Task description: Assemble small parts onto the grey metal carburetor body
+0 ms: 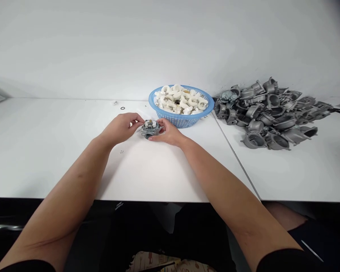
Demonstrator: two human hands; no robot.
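A pale wall (107, 45) closes off the back of the room, and the white worktop (39, 151) runs up to it, with a seam (234, 151) crossing it right of the work. Beyond that seam, to the far right, a heap of grey castings (255, 112) spreads across the surface, many with round mouths showing. The blue basket (184, 121) stands near the wall, short of the heap, filled with white rings (184, 102) and small metal bits. In front and to its left, the 2 hands meet over the worktop. The right hand (170, 133) grips the metal part (151, 130) from its right side, thumb low at the front and fingers higher behind. The left hand (123, 126) has its thumb and fingertips drawn together at the part's upper left edge; whether they nip the rim or some small piece, I cannot tell. So the part lies between the hands, right of the left fingertips and left of the right palm, with neither clearly nearer, as both reach it. It is compact, showing no clear long axis; its dark opening faces the person. Left of the basket lies 1 black ring (121, 108), and nearer the person 1 tiny clear bit (121, 151).
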